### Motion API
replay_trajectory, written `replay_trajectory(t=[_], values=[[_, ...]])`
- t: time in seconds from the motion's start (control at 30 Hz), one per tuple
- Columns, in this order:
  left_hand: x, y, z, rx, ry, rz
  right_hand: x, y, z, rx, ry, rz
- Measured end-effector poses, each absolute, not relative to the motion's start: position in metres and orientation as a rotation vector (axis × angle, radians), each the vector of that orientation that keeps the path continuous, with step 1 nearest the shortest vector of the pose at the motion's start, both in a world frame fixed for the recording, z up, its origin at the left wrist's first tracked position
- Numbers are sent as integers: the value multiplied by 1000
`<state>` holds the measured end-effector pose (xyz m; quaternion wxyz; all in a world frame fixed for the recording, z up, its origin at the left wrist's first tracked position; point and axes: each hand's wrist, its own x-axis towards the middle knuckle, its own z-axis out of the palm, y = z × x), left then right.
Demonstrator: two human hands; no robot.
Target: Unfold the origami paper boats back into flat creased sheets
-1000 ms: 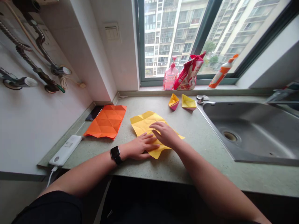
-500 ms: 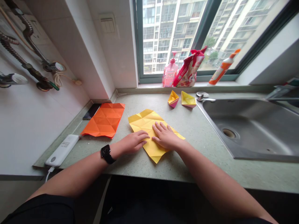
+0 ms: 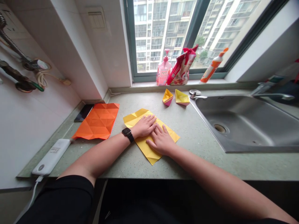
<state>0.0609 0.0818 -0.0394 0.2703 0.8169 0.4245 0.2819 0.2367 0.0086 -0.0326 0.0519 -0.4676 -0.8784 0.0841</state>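
A creased sheet of yellow paper (image 3: 149,153) lies flat on the counter in front of me, set at a slant. My left hand (image 3: 144,126) rests palm down on its upper middle, fingers stretched out toward the right. Beside it, my right hand (image 3: 161,140) lies flat on the same sheet, fingers apart and pointing up and left. The fingertips of both hands meet near the sheet's centre. To the left is creased orange paper (image 3: 99,119). Beyond the yellow sheet stand two small folded paper boats, one orange and pink (image 3: 167,98), one yellow and pink (image 3: 182,98).
A dark phone (image 3: 83,113) lies partly under the orange paper. A white power bank (image 3: 51,157) with a cable sits at the counter's left end. To the right is a steel sink (image 3: 247,124). A pump bottle (image 3: 163,71), red bag (image 3: 183,68) and orange-white bottle (image 3: 213,67) stand on the windowsill.
My left hand has slid up and right across the yellow paper to meet my right hand. The right hand stays flat on the sheet. The view has shifted slightly to the right.
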Motion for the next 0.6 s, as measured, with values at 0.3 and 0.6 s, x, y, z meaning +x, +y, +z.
replay_trajectory(t=[0.3,0.6], values=[[37,125,-43,2321,1252,676,242,3,-34,-1405,-2667,308],[30,127,-32,2474,1429,303,268,-47,-42,-1355,-2702,206]])
